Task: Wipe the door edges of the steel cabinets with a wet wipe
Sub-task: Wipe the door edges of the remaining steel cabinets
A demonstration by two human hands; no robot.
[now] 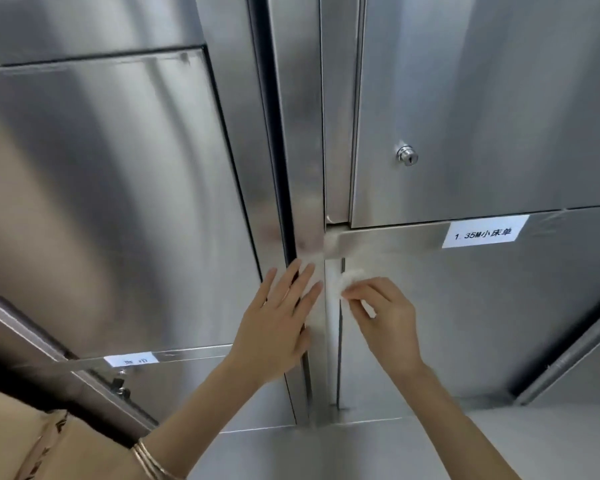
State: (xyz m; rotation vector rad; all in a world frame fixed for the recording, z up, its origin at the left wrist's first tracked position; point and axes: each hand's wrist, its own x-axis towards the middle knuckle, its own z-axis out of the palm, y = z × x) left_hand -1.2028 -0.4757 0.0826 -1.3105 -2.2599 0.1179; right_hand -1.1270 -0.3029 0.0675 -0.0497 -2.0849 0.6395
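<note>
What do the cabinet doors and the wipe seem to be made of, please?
Cabinet doors: probably brushed stainless steel, given streaky grey reflections. Wipe: soft white paper or nonwoven cloth, crumpled in the right hand; which is unclear.

Lock (407,156) proud of door (482,116)

Steel cabinets (118,202): white label (485,235) stuck on right-side rail, lock (407,155) above.

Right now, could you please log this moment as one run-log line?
left hand rests flat on brushed-steel centre post | right hand pinches white wet wipe at left edge of lower-right steel cabinet door | phase: wiping
</note>
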